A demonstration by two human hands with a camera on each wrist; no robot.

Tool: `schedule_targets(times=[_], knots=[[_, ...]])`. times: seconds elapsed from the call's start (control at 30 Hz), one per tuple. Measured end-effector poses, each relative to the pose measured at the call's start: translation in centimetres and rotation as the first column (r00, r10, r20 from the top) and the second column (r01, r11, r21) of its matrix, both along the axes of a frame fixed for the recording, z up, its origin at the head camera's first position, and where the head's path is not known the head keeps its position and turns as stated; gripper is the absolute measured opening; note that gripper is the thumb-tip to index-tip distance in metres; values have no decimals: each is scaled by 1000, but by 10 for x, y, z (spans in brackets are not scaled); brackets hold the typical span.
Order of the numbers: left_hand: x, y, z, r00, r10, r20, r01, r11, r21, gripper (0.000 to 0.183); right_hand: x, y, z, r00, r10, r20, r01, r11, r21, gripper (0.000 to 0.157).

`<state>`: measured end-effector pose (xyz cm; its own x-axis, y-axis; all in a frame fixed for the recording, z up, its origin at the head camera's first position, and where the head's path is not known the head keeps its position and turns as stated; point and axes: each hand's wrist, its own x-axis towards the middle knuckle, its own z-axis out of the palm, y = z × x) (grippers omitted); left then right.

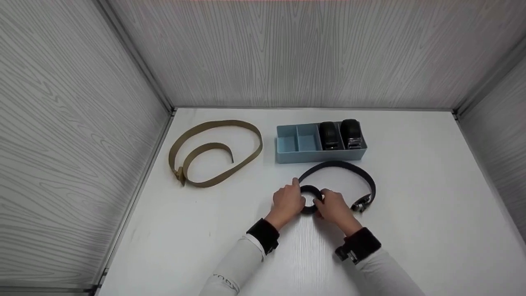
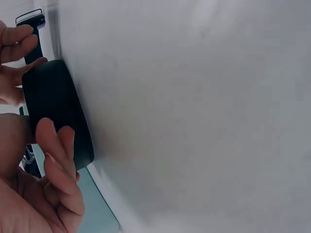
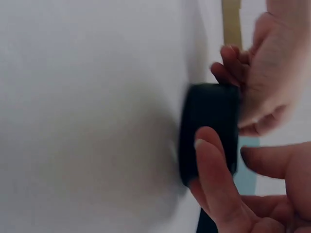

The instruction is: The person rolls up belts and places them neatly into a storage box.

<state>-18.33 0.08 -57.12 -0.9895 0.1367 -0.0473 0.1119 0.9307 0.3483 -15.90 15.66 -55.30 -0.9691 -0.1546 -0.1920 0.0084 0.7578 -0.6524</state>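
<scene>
A black belt is partly rolled, its coil (image 1: 311, 188) standing on edge close over the table between both hands. From the coil, the loose strap (image 1: 337, 163) arcs behind the right hand to a metal buckle (image 1: 361, 203). My left hand (image 1: 289, 201) grips the coil's left side, with fingers along its outer face in the left wrist view, where the coil (image 2: 53, 92) looks wide and smooth. On the opposite side my right hand (image 1: 333, 207) pinches it, thumb at the inner edge. In the right wrist view the fingers press the outside of the coil (image 3: 211, 109).
Behind the hands stands a blue divided tray (image 1: 320, 156). Its two right compartments hold rolled black belts (image 1: 328, 133) (image 1: 351, 132) with metal buckles. A tan belt (image 1: 205, 123) lies in a loose loop at left. Wood-grained panels (image 1: 267, 53) wall the white table (image 1: 423, 185).
</scene>
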Motion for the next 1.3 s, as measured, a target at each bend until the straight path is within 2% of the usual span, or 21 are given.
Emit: schedule_targets(times=[0.1,0.17,0.3,0.47,0.57,0.67,0.77,0.87,1.1,1.3], knots=[[-3,-4,0,998,-45,-33,45,999,10,34,-4,-6,-4,996,-5,-88,11,998,57,14],[-7,-7,1,994,-84,-64,85,996,12,24,-7,-7,-5,992,6,-123,2,998,68,6],[-12,-12,2,979,-180,-100,179,984,-16,12,-12,-9,-5,984,75,-163,-64,995,76,10],[-14,-14,2,958,-268,-104,264,963,-56,12,-14,-10,-4,952,220,-211,-192,971,145,6],[-13,-12,0,950,-282,-135,270,958,-97,10,-14,-9,-3,947,231,-222,-195,966,171,10],[-12,-11,-2,945,-276,-175,252,957,-144,8,-13,-8,-2,970,146,-192,-120,983,141,14],[-12,-9,-2,948,-253,-195,224,961,-160,8,-10,-6,1,992,44,-115,-32,994,107,16],[-13,-7,-1,956,-233,-180,208,967,-147,9,-8,-6,3,997,12,-72,-5,995,101,12],[-15,-5,1,960,-253,-117,241,965,-106,16,-13,-5,4,986,84,-141,-61,985,159,13],[-22,-5,-1,949,-298,-99,286,951,-117,31,-21,-3,3,958,211,-193,-183,971,152,11]])
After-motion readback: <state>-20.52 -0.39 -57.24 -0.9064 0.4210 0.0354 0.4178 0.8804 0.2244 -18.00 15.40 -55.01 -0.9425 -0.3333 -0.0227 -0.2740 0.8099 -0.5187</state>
